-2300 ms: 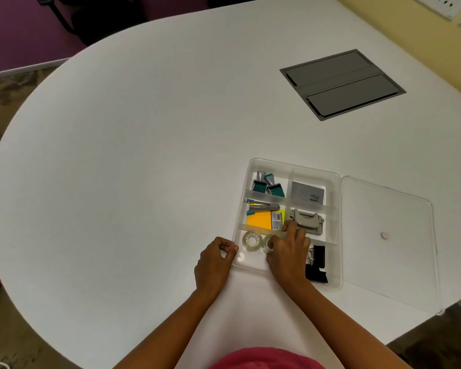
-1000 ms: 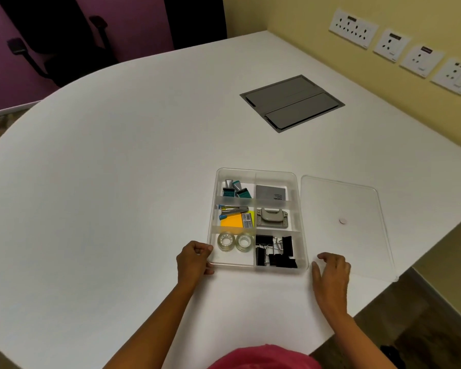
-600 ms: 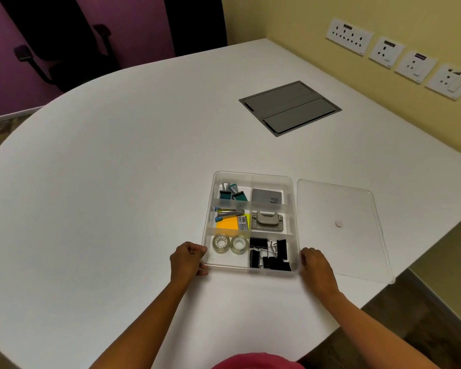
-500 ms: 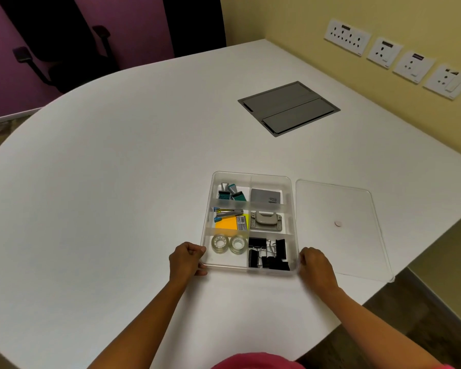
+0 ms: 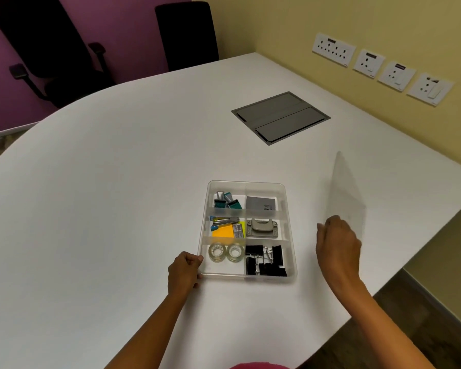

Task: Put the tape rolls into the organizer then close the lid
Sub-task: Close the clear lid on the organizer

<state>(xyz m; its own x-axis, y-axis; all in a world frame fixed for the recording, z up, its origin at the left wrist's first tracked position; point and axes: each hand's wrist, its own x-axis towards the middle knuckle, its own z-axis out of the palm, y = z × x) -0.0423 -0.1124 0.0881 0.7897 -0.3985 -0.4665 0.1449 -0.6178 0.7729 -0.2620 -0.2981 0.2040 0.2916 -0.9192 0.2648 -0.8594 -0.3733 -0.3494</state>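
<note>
A clear plastic organizer sits on the white table near its front edge. Two clear tape rolls lie side by side in its near-left compartment. My left hand is closed on the organizer's near-left corner. My right hand holds the clear lid by its near edge, to the right of the organizer. The lid is raised off the table and stands almost on edge, tilted.
The other compartments hold black binder clips, a grey hole punch, yellow sticky notes and staple items. A grey cable hatch is set in the table behind. The table edge runs close on the right. Black chairs stand at the far side.
My right hand left the tape rolls, went to the lid lying flat on the right, gripped it and lifted it up on edge. My left hand stayed at the organizer's corner.
</note>
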